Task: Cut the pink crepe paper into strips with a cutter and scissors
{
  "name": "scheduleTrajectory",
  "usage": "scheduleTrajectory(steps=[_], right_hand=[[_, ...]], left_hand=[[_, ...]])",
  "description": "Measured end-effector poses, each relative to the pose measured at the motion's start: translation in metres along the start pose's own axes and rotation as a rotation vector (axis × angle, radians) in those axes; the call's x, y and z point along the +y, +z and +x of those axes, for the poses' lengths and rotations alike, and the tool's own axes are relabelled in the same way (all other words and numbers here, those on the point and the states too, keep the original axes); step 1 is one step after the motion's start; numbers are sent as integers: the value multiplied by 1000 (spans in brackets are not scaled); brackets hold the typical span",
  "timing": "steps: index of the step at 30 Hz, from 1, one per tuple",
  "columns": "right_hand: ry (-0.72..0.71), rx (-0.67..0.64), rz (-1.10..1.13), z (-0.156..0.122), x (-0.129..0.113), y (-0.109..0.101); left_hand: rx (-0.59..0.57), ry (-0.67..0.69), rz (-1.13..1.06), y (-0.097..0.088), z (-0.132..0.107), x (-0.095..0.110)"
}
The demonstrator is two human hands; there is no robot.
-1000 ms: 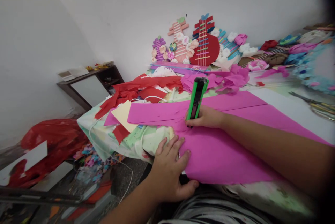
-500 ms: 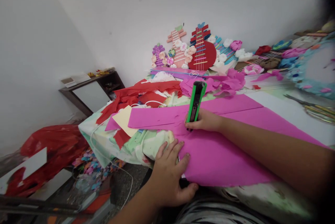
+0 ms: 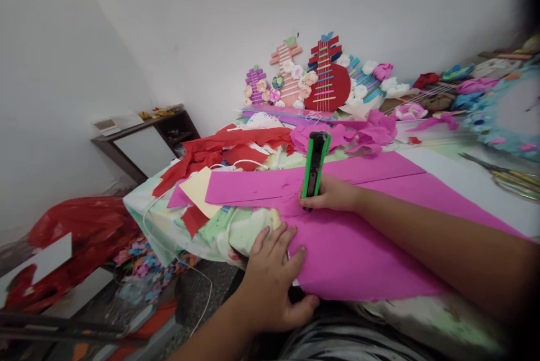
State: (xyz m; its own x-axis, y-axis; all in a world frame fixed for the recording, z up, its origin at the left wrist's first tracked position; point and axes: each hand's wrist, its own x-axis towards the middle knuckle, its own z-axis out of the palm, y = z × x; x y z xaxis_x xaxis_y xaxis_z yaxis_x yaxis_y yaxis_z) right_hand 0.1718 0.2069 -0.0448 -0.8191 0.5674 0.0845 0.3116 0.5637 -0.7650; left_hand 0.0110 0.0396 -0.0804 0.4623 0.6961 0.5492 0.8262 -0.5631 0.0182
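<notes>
My right hand (image 3: pixel 331 195) is closed round a green and black utility knife (image 3: pixel 314 165), held nearly upright with its lower end on a large pink foam sheet (image 3: pixel 358 248). A separate pink strip (image 3: pixel 270 184) lies just beyond the knife. My left hand (image 3: pixel 272 276) rests with fingers spread on the near left corner of the pink sheet, thumb over the table edge, pressing the sheet down. The knife's blade tip is hidden behind my fingers.
Red paper scraps (image 3: pixel 219 150), a cream sheet (image 3: pixel 198 186) and crumpled pink paper (image 3: pixel 363 133) lie beyond. Paper guitar crafts with flowers (image 3: pixel 327 77) lean on the wall. Scissors (image 3: pixel 498 167) lie at the right. A red bag (image 3: pixel 80 237) and a dark side table (image 3: pixel 139 130) are on the left.
Both hands stay where they were on the pink sheet; the knife leans a little more upright. The view has shifted slightly.
</notes>
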Motion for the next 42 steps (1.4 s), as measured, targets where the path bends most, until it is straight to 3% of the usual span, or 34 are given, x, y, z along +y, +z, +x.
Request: scheduleTrajectory(steps=[13, 20, 27, 36, 42], right_hand=[[27, -44, 16, -2, -5, -6], [9, -2, -119, -3, -12, -1], [25, -23, 10, -3, -4, -8], [-16, -53, -157, -4, -11, -5], [2, -94, -11, -4, -10, -11]], left_hand=[[-12, -8, -10, -1, 1, 0], [-19, -22, -1, 1, -1, 1], [1, -10, -3, 0, 0, 1], [10, -20, -3, 1, 0, 1], [-14, -25, 4, 0, 0, 1]])
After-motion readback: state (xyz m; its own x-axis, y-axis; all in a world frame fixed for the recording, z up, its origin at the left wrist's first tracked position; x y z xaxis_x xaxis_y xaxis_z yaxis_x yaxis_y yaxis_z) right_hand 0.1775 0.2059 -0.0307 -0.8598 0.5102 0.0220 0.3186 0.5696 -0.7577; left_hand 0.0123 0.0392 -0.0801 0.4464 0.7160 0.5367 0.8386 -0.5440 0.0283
